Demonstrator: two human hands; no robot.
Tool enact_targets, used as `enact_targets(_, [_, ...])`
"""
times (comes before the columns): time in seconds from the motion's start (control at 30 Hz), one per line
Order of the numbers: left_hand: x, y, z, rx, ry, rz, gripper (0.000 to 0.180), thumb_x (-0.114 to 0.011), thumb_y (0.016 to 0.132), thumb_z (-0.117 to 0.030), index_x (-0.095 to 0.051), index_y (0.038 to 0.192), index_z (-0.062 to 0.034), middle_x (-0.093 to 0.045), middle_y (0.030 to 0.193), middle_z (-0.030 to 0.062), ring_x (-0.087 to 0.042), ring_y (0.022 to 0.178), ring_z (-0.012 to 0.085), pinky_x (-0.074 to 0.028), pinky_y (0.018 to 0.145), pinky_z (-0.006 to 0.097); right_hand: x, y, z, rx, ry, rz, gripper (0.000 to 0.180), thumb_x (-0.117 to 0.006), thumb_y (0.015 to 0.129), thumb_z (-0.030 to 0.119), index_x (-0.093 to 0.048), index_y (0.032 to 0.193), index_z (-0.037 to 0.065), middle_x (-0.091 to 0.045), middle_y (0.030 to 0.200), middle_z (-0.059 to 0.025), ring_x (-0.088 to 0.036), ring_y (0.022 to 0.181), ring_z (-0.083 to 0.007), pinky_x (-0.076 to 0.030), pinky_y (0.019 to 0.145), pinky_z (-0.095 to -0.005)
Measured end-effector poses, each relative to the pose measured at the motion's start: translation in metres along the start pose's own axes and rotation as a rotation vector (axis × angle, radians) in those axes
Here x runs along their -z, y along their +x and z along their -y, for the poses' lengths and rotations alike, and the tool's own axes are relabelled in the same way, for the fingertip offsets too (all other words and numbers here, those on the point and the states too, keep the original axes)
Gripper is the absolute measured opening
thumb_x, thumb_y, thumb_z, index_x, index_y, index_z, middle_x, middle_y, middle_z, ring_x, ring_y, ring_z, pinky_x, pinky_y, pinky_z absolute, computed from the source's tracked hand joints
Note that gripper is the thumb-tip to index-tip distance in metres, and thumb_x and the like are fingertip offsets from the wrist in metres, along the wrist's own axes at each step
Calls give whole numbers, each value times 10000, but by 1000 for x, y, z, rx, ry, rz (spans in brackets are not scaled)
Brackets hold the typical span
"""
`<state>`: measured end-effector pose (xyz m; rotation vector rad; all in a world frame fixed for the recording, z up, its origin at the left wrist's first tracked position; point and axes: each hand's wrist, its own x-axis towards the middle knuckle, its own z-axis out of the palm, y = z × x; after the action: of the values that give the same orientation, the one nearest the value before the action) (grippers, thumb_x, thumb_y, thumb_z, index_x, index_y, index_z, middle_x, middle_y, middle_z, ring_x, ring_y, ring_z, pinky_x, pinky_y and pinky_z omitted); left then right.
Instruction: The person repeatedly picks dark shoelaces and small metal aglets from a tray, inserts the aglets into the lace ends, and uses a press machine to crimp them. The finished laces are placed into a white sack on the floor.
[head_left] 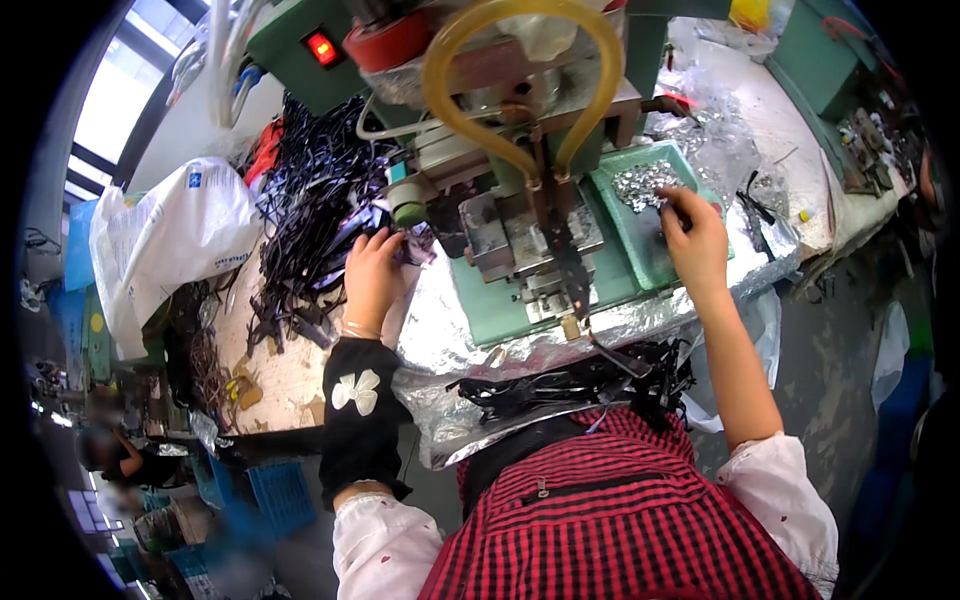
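My left hand (374, 272), fingers bent and close together, rests at the right edge of a heap of thin black straps (315, 190). What its fingers hold, if anything, I cannot make out. My right hand (697, 245) reaches into a green tray (622, 230), its thumb and fingers drawn together beside a pile of small silver metal pieces (643, 183); any piece between the fingertips is too small to tell. Between both hands stands a green press machine (500, 325) with a metal die block (495, 235). A dark strap (620, 358) hangs at its front.
A yellow hose (437, 75) loops above the press, near a lit red switch (321, 47). More black straps (540, 385) lie on foil (430, 405) along the front edge. A white plastic bag (175, 235) stands at left. Another green machine (825, 65) is at far right.
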<state>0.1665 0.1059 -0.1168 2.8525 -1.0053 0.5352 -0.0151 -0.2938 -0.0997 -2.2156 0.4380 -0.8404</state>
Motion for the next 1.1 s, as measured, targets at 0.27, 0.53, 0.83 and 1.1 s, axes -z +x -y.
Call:
enact_targets(0.27, [8,-50,16,30,-189,-92,279,-660,840,5,-745,1094,-69,-739,1120,94,-669,941,306,-537,843,375,39,-28,43,-35,285,65,146,-694,867,-2,-733,1008,0,-720,944,-101,-676,849,-194,-521,811,-293])
enact_targets(0.53, [46,-34,-54,638,-1292,-490,209,-491,1088,-253,-571,1049,-65,-662,889,46,-527,708,73,-409,642,215,-24,1,110,170,509,58,198,-687,818,-9,-657,1014,-2,-710,984,-125,-697,889,-218,-526,801,-327])
enact_targets(0.83, [167,22,-149,29,-825,-614,318,-395,1106,-237,-550,1045,33,-709,942,186,-662,891,207,-513,869,324,-24,-8,137,-57,866,194,505,-724,826,-4,-518,1288,-14,-705,1088,-127,-682,1017,-167,-492,933,-296])
enact_targets(1.1, [184,9,-170,-92,-1608,-101,484,-270,1103,-338,-559,1119,51,-700,699,169,-610,622,181,-456,641,273,15,-18,137,24,757,377,596,-655,855,62,-480,1422,0,-652,1246,-207,-648,1158,-279,-498,983,-369])
